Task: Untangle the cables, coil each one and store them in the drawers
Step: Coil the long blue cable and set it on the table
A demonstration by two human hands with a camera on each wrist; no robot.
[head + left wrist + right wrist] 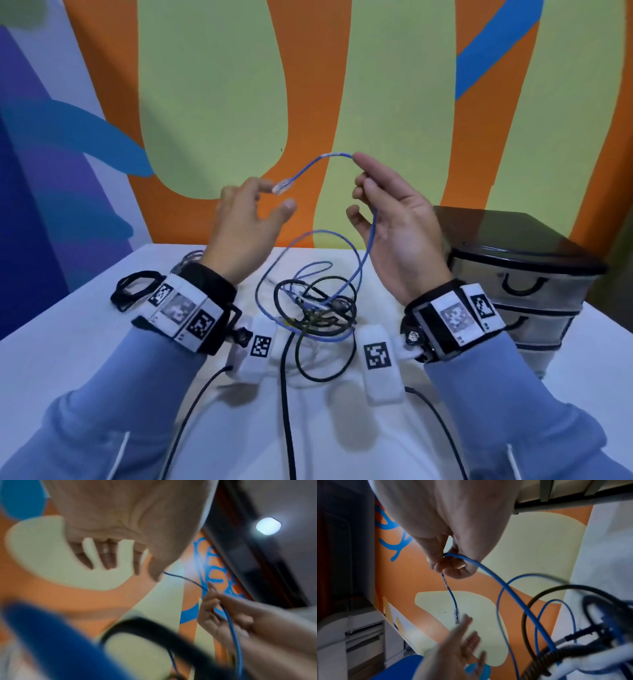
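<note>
A thin blue cable (368, 246) rises from a tangle of blue and black cables (315, 308) on the white table (68, 342). My right hand (359, 185) is raised above the tangle and pinches this cable near its free end; the right wrist view shows the fingers (436, 561) closed round the blue cable (488, 573). The end arcs left to a clear plug (282, 187). My left hand (274, 197) has spread fingers right beside the plug and grips nothing. The plug (456, 616) hangs by the left hand's fingertips (465, 619).
A coiled black cable (137, 286) lies at the table's left, behind my left wrist. A black-topped unit of translucent drawers (524, 291) stands at the right, its drawers pushed in. A painted wall runs along the table's far edge.
</note>
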